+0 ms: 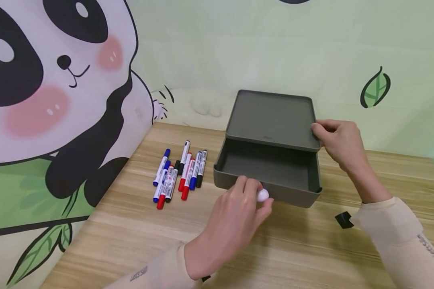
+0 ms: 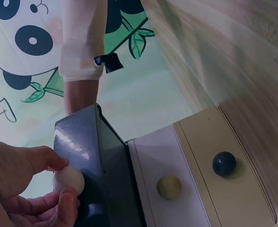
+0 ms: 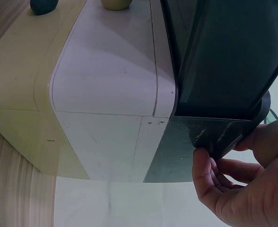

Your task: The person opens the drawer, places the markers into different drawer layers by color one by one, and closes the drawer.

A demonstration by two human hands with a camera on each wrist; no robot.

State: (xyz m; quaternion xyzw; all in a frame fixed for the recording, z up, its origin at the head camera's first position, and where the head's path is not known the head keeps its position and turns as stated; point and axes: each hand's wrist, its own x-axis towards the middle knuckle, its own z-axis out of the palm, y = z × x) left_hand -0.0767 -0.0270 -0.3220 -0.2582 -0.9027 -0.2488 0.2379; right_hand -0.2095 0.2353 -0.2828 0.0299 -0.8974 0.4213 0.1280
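A small drawer unit with a dark grey top [image 1: 271, 116] stands on the wooden table. Its grey upper drawer [image 1: 293, 196] is pulled out toward me, and the inside shows. My left hand [image 1: 233, 218] pinches the round white knob [image 2: 69, 180] on that drawer's front between thumb and fingers. At the unit's right side my right hand [image 1: 341, 142] grips the edge of the top. Below, in the left wrist view, are a white drawer [image 2: 146, 165] with a tan knob [image 2: 169, 187] and a tan drawer [image 2: 200, 137] with a dark knob [image 2: 224, 164], both pushed in.
Left of the unit lie several markers [image 1: 171, 182] with red, blue and black caps. Close behind the table [image 1: 130, 241] rises a pale green wall [image 1: 256, 52] with a painted panda. A small black piece [image 1: 344, 220] shows by the right sleeve.
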